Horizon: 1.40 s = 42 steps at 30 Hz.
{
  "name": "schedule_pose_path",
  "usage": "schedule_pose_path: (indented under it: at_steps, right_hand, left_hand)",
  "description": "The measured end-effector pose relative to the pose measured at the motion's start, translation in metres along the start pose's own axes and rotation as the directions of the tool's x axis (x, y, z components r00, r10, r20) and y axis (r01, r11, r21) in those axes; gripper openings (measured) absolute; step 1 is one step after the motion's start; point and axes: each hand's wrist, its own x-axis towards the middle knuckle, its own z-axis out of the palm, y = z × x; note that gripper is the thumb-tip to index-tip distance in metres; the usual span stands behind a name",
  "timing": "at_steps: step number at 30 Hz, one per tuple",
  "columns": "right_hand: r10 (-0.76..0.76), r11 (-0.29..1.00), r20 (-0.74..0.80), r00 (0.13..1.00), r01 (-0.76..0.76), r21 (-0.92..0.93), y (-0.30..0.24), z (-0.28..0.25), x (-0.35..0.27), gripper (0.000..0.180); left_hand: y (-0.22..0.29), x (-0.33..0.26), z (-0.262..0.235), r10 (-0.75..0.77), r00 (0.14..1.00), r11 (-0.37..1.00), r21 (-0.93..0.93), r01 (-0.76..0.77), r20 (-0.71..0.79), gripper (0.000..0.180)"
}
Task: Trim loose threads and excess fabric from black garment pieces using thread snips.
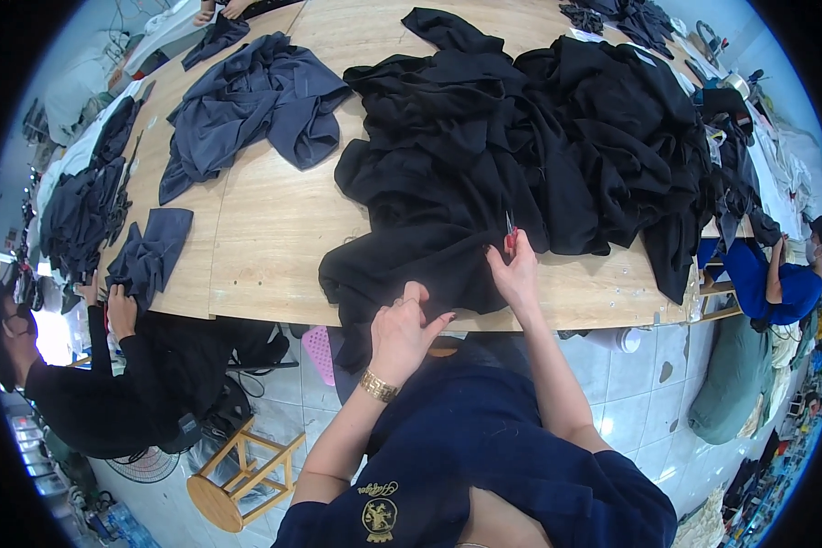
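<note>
Both forearms reach up from the lower edge: the left hand (400,327) pinches the black garment (429,247) at the wooden table (265,228) edge, while the right hand (515,270) grips small red-handled snips (510,234), fingers curled closed.

You stand at the near edge of a long pale wooden counter (265,228), its boards running away from you. A big heap of black garments (539,146) covers its right half, spilling over the near edge in front of you and over the right edge. Toward the far left lies a loose pile of dark grey-blue garments (247,100). A smaller folded grey-blue piece (151,251) sits at the near left corner, and more dark grey cloth (87,205) is stacked along the left edge. Another small black pile (626,16) lies at the far right corner.
</note>
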Motion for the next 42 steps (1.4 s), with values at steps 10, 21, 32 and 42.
schedule_pose_path:
  at_steps: [10, 21, 32, 42]
  right_hand:
    - [-0.009, 1.000, -0.041, 0.999, 0.010, 0.019, 0.024, -0.002, 0.000, 0.020]
    - [-0.035, 0.997, -0.057, 0.998, 0.039, 0.068, 0.024, 0.001, 0.001, 0.019]
    - [-0.067, 0.962, -0.110, 0.992, 0.093, 0.256, 0.010, -0.023, 0.014, 0.022]
    - [-0.125, 0.620, -0.329, 0.936, 0.332, 0.711, -0.060, -0.071, 0.035, 0.025]
  left_hand:
    - [0.023, -0.026, -0.020, 0.423, 0.900, 0.905, 0.001, -0.426, 0.109, 0.012]
    - [-0.042, 0.002, -0.066, 0.038, 0.963, 0.819, 0.560, 0.123, -0.267, 0.043]
    - [-0.134, 0.024, -0.055, -0.091, 0.939, 0.971, -0.238, 0.011, -0.331, 0.021]
    - [-0.065, 0.003, -0.178, -0.074, 0.855, 0.677, -0.655, -0.335, -0.513, 0.014]
